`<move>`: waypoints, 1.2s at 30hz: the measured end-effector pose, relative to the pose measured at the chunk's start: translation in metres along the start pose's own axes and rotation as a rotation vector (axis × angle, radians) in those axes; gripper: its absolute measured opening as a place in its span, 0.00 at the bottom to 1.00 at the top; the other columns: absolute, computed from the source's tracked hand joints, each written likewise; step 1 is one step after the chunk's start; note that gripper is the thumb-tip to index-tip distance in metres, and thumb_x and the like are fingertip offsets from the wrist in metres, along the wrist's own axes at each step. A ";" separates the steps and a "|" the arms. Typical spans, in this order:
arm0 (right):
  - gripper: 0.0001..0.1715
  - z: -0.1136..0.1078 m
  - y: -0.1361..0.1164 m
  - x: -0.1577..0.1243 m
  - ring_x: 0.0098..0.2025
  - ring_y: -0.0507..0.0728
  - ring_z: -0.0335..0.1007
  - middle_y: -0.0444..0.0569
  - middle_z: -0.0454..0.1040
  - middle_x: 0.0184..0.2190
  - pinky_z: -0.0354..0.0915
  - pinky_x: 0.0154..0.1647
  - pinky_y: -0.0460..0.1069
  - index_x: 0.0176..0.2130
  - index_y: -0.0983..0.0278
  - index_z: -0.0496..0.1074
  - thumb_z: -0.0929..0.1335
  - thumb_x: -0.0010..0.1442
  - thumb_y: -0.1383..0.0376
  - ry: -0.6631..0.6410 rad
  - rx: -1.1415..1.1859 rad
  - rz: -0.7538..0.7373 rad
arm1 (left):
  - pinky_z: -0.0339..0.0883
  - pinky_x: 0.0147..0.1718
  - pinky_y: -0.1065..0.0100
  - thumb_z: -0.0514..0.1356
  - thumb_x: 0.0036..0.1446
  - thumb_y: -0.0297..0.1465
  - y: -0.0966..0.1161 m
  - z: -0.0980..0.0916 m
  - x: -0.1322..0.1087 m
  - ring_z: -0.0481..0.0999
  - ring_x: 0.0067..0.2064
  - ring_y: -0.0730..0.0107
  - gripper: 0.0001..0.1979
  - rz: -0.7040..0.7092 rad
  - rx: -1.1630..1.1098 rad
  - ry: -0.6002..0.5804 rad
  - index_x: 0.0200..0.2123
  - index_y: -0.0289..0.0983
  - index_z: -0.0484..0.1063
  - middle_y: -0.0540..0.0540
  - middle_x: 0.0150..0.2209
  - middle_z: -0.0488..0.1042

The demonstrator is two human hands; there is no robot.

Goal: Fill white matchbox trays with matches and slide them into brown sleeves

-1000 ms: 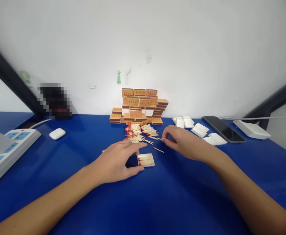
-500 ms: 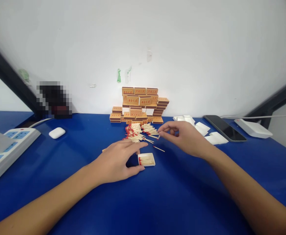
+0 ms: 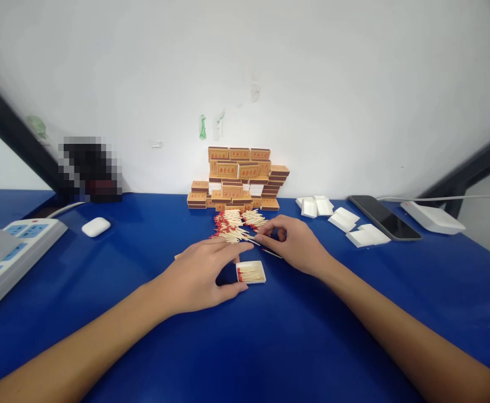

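Note:
A small white matchbox tray (image 3: 251, 272) with several red-tipped matches in it lies on the blue table (image 3: 270, 336). My left hand (image 3: 198, 275) grips the tray's left end between thumb and fingers. Just beyond it sits a loose heap of matches (image 3: 236, 226). My right hand (image 3: 290, 243) hovers at the heap's right edge, thumb and forefinger pinched on a match. One stray match (image 3: 273, 254) lies beside the tray, under that hand.
A stack of orange matchboxes (image 3: 240, 179) stands against the white wall. Several empty white trays (image 3: 341, 221) lie to the right, then a black phone (image 3: 384, 217) and a white adapter (image 3: 432, 217). At left are a power strip (image 3: 5, 252) and a white earbud case (image 3: 96, 226).
My right hand has moved left from beside the stray match to the heap's right edge and pinched its fingers together there. My left hand and the tray stayed put.

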State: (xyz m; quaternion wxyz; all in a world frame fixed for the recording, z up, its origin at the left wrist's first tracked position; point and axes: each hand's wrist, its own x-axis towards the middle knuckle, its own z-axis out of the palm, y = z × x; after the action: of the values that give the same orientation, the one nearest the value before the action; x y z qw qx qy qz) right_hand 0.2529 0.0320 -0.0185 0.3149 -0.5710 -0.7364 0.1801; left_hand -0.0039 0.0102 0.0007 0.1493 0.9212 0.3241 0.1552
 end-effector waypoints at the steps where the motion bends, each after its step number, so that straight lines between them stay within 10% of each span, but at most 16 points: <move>1: 0.08 0.000 -0.001 0.000 0.31 0.54 0.63 0.45 0.75 0.33 0.58 0.33 0.50 0.36 0.59 0.82 0.75 0.61 0.57 -0.010 -0.015 -0.016 | 0.74 0.52 0.54 0.66 0.63 0.40 0.000 0.000 0.000 0.77 0.54 0.54 0.31 -0.004 0.004 0.000 0.66 0.43 0.66 0.44 0.51 0.79; 36: 0.13 -0.035 -0.023 -0.020 0.34 0.57 0.72 0.52 0.76 0.40 0.63 0.34 0.51 0.36 0.62 0.74 0.66 0.72 0.59 -0.378 -0.353 0.059 | 0.73 0.55 0.53 0.66 0.63 0.40 0.003 -0.004 0.003 0.78 0.54 0.54 0.32 -0.016 -0.006 0.004 0.68 0.44 0.65 0.43 0.52 0.79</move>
State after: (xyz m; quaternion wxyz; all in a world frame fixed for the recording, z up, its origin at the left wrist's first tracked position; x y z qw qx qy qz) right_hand 0.2632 0.0030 0.0166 0.0619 -0.5946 -0.7852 0.1617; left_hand -0.0012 0.0108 0.0057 0.1528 0.9179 0.3310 0.1567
